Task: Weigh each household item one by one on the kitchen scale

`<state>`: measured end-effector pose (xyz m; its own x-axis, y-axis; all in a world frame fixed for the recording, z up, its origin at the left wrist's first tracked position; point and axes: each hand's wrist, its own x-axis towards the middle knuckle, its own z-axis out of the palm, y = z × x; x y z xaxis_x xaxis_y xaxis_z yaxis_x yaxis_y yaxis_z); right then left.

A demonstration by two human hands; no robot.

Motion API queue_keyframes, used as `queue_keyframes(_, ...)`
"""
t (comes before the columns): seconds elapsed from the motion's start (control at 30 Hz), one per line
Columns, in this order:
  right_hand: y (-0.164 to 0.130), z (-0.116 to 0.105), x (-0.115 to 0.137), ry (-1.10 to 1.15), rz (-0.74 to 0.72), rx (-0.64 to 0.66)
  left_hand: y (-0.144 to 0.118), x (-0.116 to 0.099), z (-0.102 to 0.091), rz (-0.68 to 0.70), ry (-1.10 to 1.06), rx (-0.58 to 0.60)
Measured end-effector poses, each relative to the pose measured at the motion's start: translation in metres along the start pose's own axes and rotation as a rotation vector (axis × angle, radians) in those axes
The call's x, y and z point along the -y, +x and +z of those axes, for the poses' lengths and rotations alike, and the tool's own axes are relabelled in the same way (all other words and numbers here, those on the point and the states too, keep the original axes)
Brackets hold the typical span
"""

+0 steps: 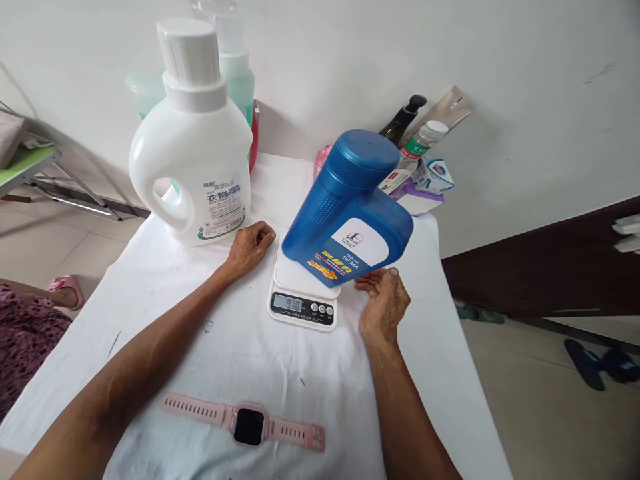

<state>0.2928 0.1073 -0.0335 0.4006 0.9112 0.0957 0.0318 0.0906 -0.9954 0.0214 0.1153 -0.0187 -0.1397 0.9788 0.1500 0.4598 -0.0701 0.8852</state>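
Bare forearms, no sleeves, left hand (250, 247), right hand (383, 303)

A table draped in a white cloth (240, 347) fills the middle of the frame, narrowing toward the wall at the top. At centre sits a small white kitchen scale (303, 301), its display facing the near edge, with a blue bottle (347, 210) tilted on its platform. Toward the upper left stands a large white detergent jug (193, 140), upright, with teal bottles (235, 73) just behind it. In the upper right corner lies a cluster of small bottles and boxes (420, 163). Near the bottom edge a pink wristwatch (249, 425) lies flat, strap stretched out. The left hand (250, 247) rests on the cloth beside the scale.
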Motion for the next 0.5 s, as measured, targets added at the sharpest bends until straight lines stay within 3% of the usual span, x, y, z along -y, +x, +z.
queue_keyframes(0.5,-0.0001,0.0007,0.0009,-0.013,0.003,0.001,0.0003,-0.0006,-0.0003,0.005,0.017,0.0)
